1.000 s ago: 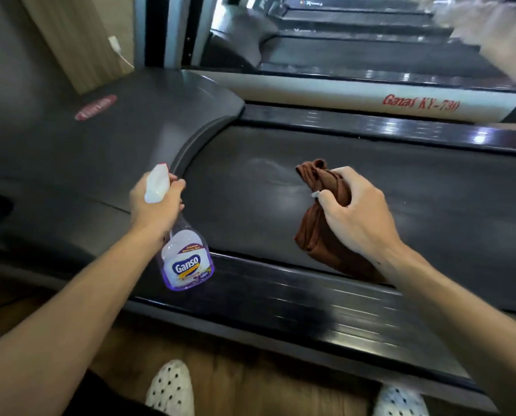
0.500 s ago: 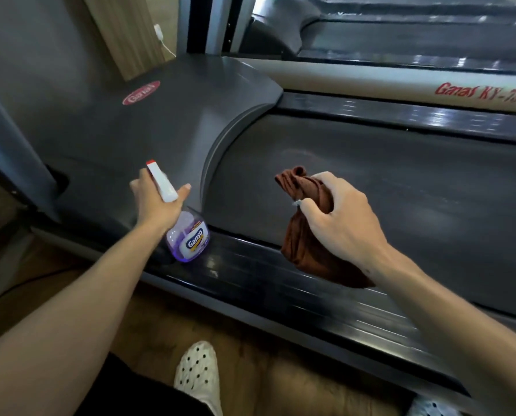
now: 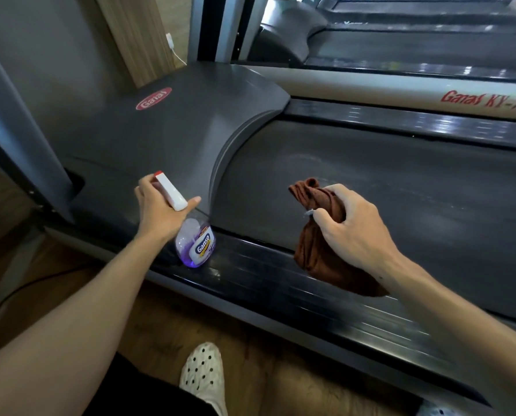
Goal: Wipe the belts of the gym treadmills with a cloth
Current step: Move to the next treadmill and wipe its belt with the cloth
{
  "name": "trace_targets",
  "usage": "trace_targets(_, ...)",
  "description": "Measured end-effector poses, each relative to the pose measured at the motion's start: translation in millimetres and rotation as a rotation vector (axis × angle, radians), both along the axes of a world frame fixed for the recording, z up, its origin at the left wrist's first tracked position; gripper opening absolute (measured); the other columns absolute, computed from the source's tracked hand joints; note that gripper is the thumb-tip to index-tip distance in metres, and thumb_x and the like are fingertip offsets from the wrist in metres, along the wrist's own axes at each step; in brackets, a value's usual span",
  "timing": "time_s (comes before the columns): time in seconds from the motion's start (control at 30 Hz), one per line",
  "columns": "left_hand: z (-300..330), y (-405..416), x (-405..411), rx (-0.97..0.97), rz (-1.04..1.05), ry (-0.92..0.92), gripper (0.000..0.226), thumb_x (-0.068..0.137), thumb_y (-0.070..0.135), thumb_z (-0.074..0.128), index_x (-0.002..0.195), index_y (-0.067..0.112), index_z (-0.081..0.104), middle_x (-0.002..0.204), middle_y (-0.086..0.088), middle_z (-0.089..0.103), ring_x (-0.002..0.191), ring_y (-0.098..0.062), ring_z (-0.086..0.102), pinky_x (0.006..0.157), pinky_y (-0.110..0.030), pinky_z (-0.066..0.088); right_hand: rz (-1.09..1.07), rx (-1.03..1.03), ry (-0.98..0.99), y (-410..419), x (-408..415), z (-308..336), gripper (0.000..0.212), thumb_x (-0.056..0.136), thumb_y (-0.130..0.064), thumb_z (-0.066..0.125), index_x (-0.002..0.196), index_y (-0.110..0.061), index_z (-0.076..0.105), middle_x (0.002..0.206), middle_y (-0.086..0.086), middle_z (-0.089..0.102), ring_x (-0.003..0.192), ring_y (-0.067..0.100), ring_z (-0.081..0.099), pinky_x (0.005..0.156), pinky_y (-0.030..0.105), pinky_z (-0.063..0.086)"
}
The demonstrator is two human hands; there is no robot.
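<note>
Two fingers [image 3: 325,216] around cloth [image 3: 316,235]

Rust-brown cloth [image 3: 316,244] bunched in the right hand [image 3: 351,232], hanging over the belt's near edge, dark grey treadmill belt [image 3: 400,187] with faint pale streaks, lying flat between glossy black side rails [image 3: 280,283]

A gym floor with treadmills set side by side

The near treadmill [image 3: 370,181] shows a wide dark belt, ribbed side rails and a grey motor cover with a red oval "Ganas" badge [image 3: 154,98]. Just beyond it runs a cream side rail [image 3: 400,91] lettered "Ganas KY-73…", and past that further treadmill decks [image 3: 415,46] lie in parallel. On its near side is wood-pattern flooring [image 3: 280,370].
</note>
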State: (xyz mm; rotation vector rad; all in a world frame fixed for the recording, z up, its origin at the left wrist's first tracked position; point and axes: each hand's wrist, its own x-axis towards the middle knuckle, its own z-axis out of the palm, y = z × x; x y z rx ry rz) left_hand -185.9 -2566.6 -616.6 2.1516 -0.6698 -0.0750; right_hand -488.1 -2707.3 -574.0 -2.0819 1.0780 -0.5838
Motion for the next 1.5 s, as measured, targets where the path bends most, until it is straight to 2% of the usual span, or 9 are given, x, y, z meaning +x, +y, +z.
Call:
trace_targets(0.2,17.0,12.6,-9.6,0.150,-0.132,-0.137,0.137,0.063,0.043,0.096,0.160,0.023,0.001,0.160,-0.010,0.012,0.148,-0.030,0.024,0.123,-0.048,0.025,-0.019,0.017,-0.015,-1.7,-0.6,0.3,0.024,0.093,-0.045,0.062,0.115,-0.037,0.062,0.106,-0.012,0.063,0.095,0.015,0.061,0.083,0.039,0.050)
trace_targets(0.37,50.2,-9.1,-50.3,-0.045,-0.271,-0.492,0.076,0.082,0.048,0.074,0.143,0.018,0.040,0.143,-0.006,0.037,0.134,-0.021,0.040,0.113,-0.042,0.030,-0.046,0.152,-0.135,-7.8,-1.3,4.5,0.022,0.089,-0.048,0.060,0.107,-0.036,0.065,0.099,-0.011,0.071,0.090,0.010,0.067,0.081,0.034,0.054)
trace_targets(0.5,65.7,-47.0,-111.5,-0.142,-0.566,-0.097,0.047,0.083,0.066,0.061,0.092,0.022,0.073,0.091,0.010,0.073,0.086,-0.003,0.068,0.086,-0.035,0.055,-0.061,0.276,-0.219,-18.0,-4.5,6.3,0.011,0.098,-0.030,0.061,0.107,-0.035,0.066,0.099,-0.013,0.075,0.086,0.000,0.068,0.074,0.019,0.049)
trace_targets(0.67,56.3,-75.8,-161.7,0.115,-0.874,0.475,0.059,0.077,0.070,0.074,0.096,0.015,0.080,0.093,-0.005,0.079,0.089,-0.011,0.072,0.093,-0.047,0.057,-0.166,0.287,-0.308,-30.9,-13.8,0.5,0.014,0.096,-0.029,0.066,0.110,-0.031,0.066,0.100,-0.013,0.074,0.093,0.003,0.068,0.085,0.028,0.051)
trace_targets(0.87,45.1,-98.3,-186.1,0.058,-0.839,0.432,0.014,0.088,0.017,0.081,0.100,0.012,0.076,0.090,-0.003,0.079,0.090,-0.019,0.075,0.092,-0.045,0.059,-0.326,0.232,-0.302,-39.8,-26.7,-7.9,0.038,0.094,-0.044,0.069,0.128,-0.031,0.058,0.126,0.000,0.057,0.113,0.014,0.060,0.098,0.033,0.048)
trace_targets(1.07,56.5,-139.3,-230.0,-0.038,-0.871,0.328,0.013,0.087,0.016,0.079,0.099,0.013,0.076,0.091,-0.002,0.078,0.090,-0.021,0.075,0.088,-0.049,0.060,-0.484,-0.241,-0.179,-45.5,-67.7,18.2,0.052,0.098,-0.040,0.064,0.146,-0.028,0.050,0.135,0.002,0.038,0.122,0.019,0.035,0.099,0.028,0.032)
trace_targets(1.2,53.8,-177.2,-257.2,-0.178,-0.754,0.439,0.011,0.088,0.011,0.076,0.097,0.005,0.076,0.090,-0.010,0.078,0.091,-0.027,0.076,0.086,-0.048,0.061,-0.460,-0.520,-0.014,-90.2,-82.9,25.1,0.055,0.097,-0.046,0.060,0.150,-0.033,0.049,0.152,0.006,0.037,0.133,0.031,0.035,0.107,0.045,0.036)
trace_targets(1.37,-41.1,-210.4,-244.4,0.110,-0.445,0.721,0.012,0.086,0.018,0.077,0.085,0.006,0.079,0.089,-0.017,0.078,0.082,-0.030,0.077,0.077,-0.048,0.064,-0.233,-0.165,0.509,-137.6,-68.6,-67.4,0.061,0.105,-0.060,0.034,0.163,-0.044,0.020,0.175,0.003,-0.002,0.157,0.042,-0.006,0.122,0.069,0.002)
trace_targets(1.5,-107.6,-205.5,-217.3,0.536,-0.402,0.121,0.036,0.086,0.039,0.074,0.117,0.021,0.069,0.117,0.001,0.067,0.109,-0.022,0.066,0.085,-0.032,0.052,-0.087,0.084,0.732,-148.5,-65.5,-153.8,0.065,0.106,-0.064,0.020,0.165,-0.042,0.005,0.174,0.006,-0.013,0.157,0.039,-0.019,0.121,0.068,-0.014)
